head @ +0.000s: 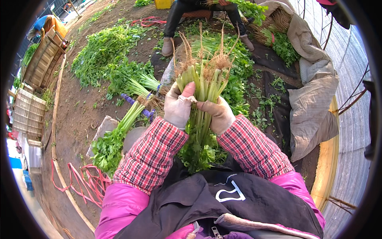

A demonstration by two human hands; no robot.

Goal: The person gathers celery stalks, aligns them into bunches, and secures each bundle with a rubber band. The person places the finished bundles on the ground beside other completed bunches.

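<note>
Both hands grip one bunch of celery (203, 86), its roots pointing up and its leaves hanging down before my lap. My left hand (180, 103), in a pale glove with the thumb bare at its tip, closes on the left side of the stalks. My right hand (218, 115), in a stained glove, holds the right side, the two thumbs nearly meeting. Left of my hands lie tied celery bundles (138, 86) and another bundle (128, 119) with leaves towards me. A purple tie roll (127, 99) lies among them. Beyond my hands a large heap of celery (238, 62) covers the ground.
Across from me sits a person (176, 21) holding greens. A pile of loose leaves (101, 50) spreads at the upper left. Pink straps (89, 182) lie lower left near a wooden strip (56, 110). Plastic crates (28, 110) stand far left. A grey blanket (310, 104) lies right.
</note>
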